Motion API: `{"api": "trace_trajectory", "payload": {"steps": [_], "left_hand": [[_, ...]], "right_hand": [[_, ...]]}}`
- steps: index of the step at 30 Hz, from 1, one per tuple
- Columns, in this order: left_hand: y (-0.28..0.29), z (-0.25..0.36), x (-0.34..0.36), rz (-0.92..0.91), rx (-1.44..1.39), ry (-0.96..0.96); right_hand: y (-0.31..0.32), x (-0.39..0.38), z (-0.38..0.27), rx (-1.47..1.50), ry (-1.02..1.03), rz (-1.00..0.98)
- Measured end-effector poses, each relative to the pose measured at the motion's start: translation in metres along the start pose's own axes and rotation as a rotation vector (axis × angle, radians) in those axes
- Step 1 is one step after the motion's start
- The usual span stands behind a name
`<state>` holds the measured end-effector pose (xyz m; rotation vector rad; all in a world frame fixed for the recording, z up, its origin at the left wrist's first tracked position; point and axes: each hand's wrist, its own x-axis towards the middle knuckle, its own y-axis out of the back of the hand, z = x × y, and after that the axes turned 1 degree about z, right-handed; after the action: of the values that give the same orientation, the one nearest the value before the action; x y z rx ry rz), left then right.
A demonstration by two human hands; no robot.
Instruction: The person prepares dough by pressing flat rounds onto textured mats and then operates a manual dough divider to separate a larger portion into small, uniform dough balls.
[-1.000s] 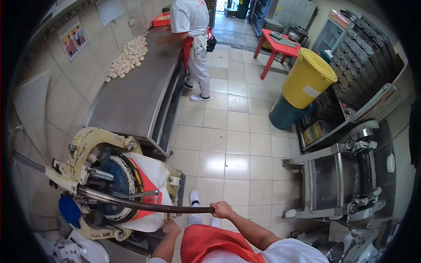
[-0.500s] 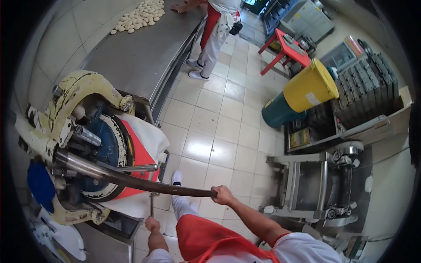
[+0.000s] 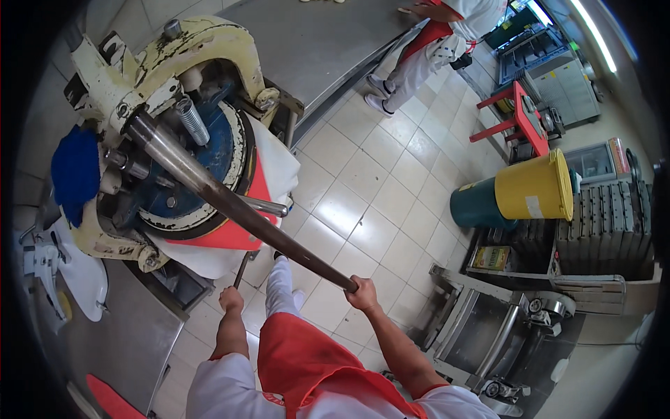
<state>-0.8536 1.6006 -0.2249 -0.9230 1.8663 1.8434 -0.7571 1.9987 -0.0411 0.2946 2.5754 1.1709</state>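
My right hand (image 3: pixel 362 293) is wrapped round the end of a long curved metal lever (image 3: pixel 241 208). The lever runs up and left to a cream-painted press, seemingly a dough divider (image 3: pixel 199 29), with a blue round head (image 3: pixel 230 143) and a coiled spring (image 3: pixel 192 121). A shorter steel bar (image 3: pixel 265 206) sticks out under the lever. Below, my left hand (image 3: pixel 231 299) is closed on a thin metal rod (image 3: pixel 243 268) beside the press. White cloth (image 3: pixel 278 167) and a red sheet (image 3: pixel 223 236) lie under the head. The inside of the press is hidden.
A steel worktable (image 3: pixel 307 45) extends behind the press, where a co-worker (image 3: pixel 419 63) stands. A white scale-like device (image 3: pixel 80 269) sits at left. To the right are yellow (image 3: pixel 534 185) and green bins (image 3: pixel 478 204), stacked trays (image 3: pixel 597 223), a red table (image 3: pixel 520 115) and a roller machine (image 3: pixel 481 325).
My view has turned, bringing the press higher in the picture and moving most dough pieces out of view. Both hands keep their grips; the lever now slants more steeply down to the right.
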Motion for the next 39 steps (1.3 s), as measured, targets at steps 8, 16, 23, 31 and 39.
{"api": "trace_trajectory", "payload": {"steps": [8, 16, 23, 31, 39], "left_hand": [[0.0, 0.003, -0.004, 0.019, -0.006, 0.005], [0.0, 0.0, 0.0, 0.002, -0.013, 0.005], [0.008, -0.002, -0.007, 0.023, -0.032, 0.022], [0.016, 0.004, -0.012, 0.024, -0.049, 0.027], [0.013, 0.005, -0.011, 0.037, -0.032, 0.032]], "right_hand": [[0.002, 0.003, 0.001, 0.008, 0.05, 0.026], [-0.001, -0.001, 0.001, -0.032, 0.007, 0.018], [-0.003, 0.001, -0.003, -0.033, 0.022, 0.022], [-0.003, 0.001, 0.001, -0.045, 0.0, 0.028], [-0.001, 0.001, -0.002, -0.026, 0.007, 0.041]]}}
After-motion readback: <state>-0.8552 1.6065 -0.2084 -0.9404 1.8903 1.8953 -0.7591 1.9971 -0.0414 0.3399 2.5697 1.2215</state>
